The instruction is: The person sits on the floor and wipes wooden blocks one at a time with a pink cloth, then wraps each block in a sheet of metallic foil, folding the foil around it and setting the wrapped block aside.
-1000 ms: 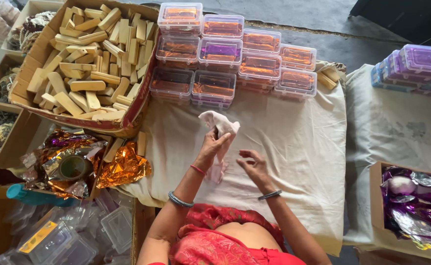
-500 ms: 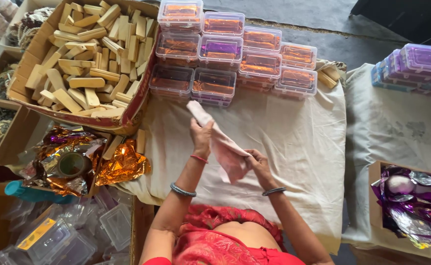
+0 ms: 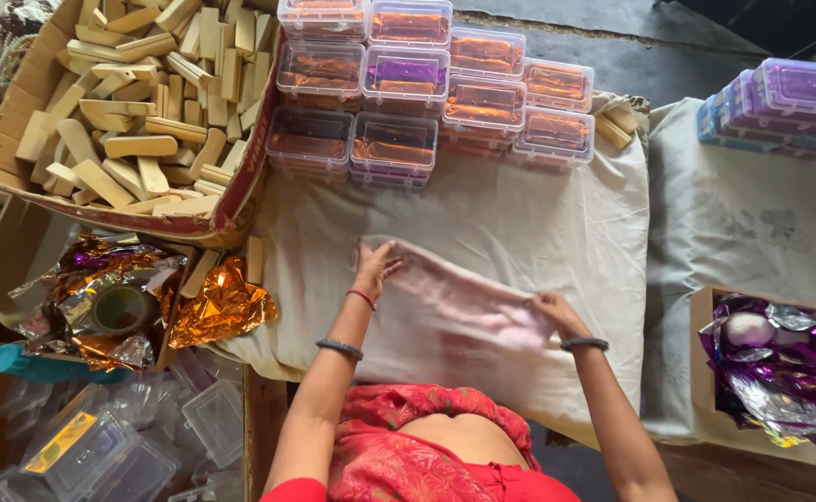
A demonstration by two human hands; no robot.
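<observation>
Far left: my cardboard box (image 3: 240, 200) of wooden blocks (image 3: 133, 146). Far centre: stacked clear plastic boxes (image 3: 398, 139) with orange or purple contents; more purple-lidded boxes (image 3: 803, 88) far right. Near left: orange foil (image 3: 217, 307), tape roll (image 3: 121, 310); near right: purple foil (image 3: 780, 390).
</observation>
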